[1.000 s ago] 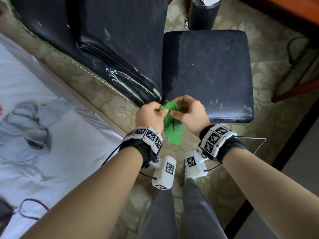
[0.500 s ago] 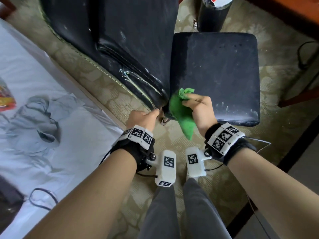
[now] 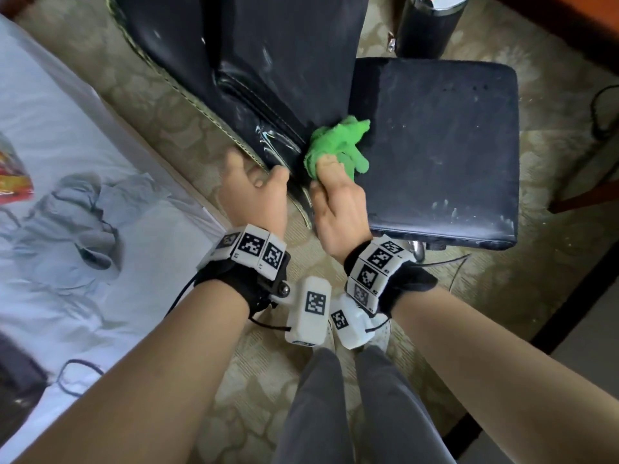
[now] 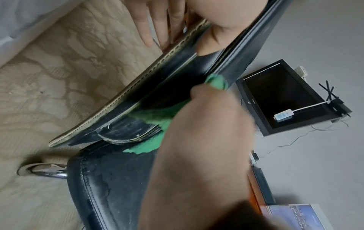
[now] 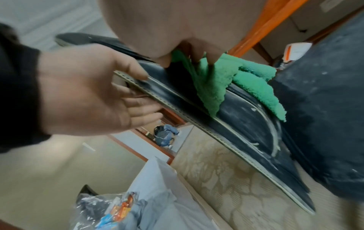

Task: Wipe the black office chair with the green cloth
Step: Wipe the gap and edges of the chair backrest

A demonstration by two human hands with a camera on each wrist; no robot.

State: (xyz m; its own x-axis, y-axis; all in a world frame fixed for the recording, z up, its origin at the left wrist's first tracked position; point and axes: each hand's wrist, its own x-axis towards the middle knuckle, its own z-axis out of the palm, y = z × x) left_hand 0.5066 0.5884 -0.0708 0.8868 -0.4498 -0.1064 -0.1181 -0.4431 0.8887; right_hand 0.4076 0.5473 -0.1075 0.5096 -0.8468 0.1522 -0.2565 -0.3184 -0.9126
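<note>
The black office chair shows its dusty backrest [image 3: 284,61] at the upper left and its seat [image 3: 435,145] to the right. My left hand [image 3: 258,182] grips the backrest's trimmed edge [image 5: 177,99], thumb on the front and fingers behind it. The right hand [image 3: 335,192] holds the bunched green cloth [image 3: 338,145] and presses it where backrest and seat sides meet. In the right wrist view the green cloth [image 5: 212,87] drapes over the backrest edge. In the left wrist view my right hand [image 4: 201,132] covers most of the green cloth [image 4: 157,118].
A bed with a white sheet [image 3: 50,279] and a grey garment [image 3: 77,216] lies on the left. A black cylindrical bin [image 3: 428,25] stands behind the seat. A wooden furniture leg [image 3: 586,192] and a cable [image 3: 603,112] are at the right. Patterned carpet [image 3: 268,380] covers the floor.
Both hands held the cloth in front of the chair. The left hand let go and took the backrest edge; the right hand carried the cloth up against the chair.
</note>
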